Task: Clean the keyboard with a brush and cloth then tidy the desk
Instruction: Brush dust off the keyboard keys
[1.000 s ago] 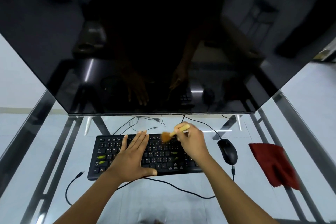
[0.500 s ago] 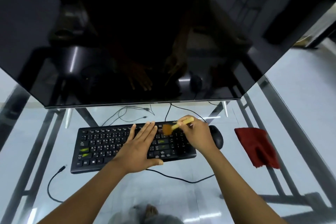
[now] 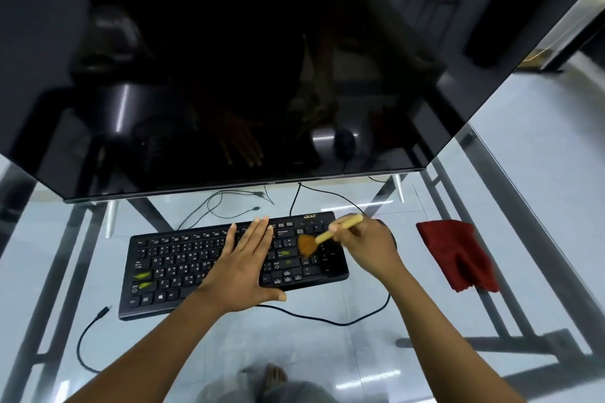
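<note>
The brush (image 3: 327, 235) has dropped lower, bristles pointing down-left onto the keyboard (image 3: 183, 260).

From where I stand I count one black rectangular plastic keyboard (image 3: 183, 271), one wooden-handled brush with orange bristles (image 3: 322, 236), one crumpled red cloth (image 3: 455, 255), one large dark flat monitor (image 3: 229, 59), one glass-topped metal-framed desk (image 3: 327, 347), and two bare hands: left hand (image 3: 242, 268), right hand (image 3: 370, 245).

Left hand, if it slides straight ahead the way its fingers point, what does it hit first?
Probably the thin black cables just past the keyboard, then the lower edge of the monitor; the left hand might pass under it, depth unclear.
</note>
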